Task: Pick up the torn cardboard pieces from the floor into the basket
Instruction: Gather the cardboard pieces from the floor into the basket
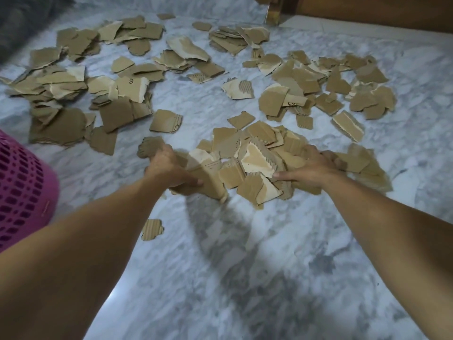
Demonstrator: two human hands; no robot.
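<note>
Now the gathering step: the left hand (171, 168) and right hand (308, 168), fingers curled, clutch the heap of torn brown cardboard pieces (250, 163) on the grey marble floor (245, 266). Next, probably, lift it toward the pink perforated plastic basket (22, 192) at nine o'clock.

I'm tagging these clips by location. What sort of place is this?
Probably a room in a home. The floor is polished grey-white marble, a wooden furniture base with a brass-coloured leg stands at the far edge, and a pink plastic basket sits by the scattered cardboard pieces.
</note>
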